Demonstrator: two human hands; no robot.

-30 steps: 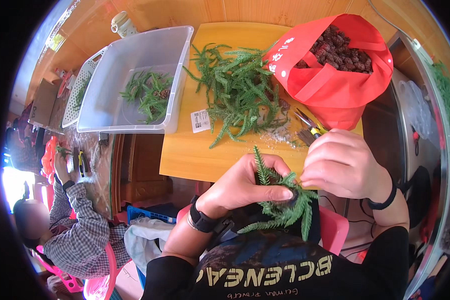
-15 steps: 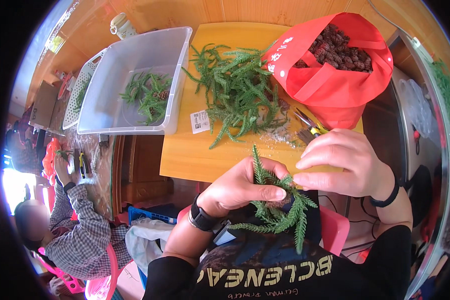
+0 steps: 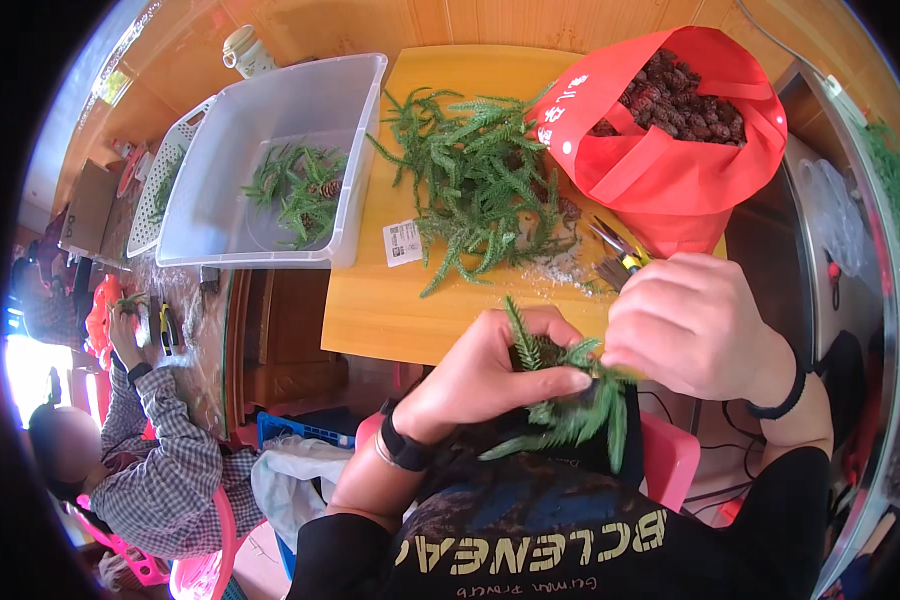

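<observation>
My left hand is closed round a bunch of green artificial pine sprigs, held in front of my shirt past the table's near edge. A dark pine cone may sit in its middle, mostly hidden by my thumb. At the bunch's right side my right hand is curled closed, its fingertips pinching something at the sprigs that I cannot make out. On the yellow table beyond lies a heap of loose pine sprigs. Yellow-and-black handled pliers rest just behind my right hand.
A red bag full of brown pine cones stands at the table's far right. Left of the table is a clear plastic bin with finished-looking sprigs and cones inside. A person in a checked shirt works at the left.
The fingers of my right hand have curled in tighter and shifted slightly right. The sprig bunch has turned in my left hand, its lower tips swinging up and right.
</observation>
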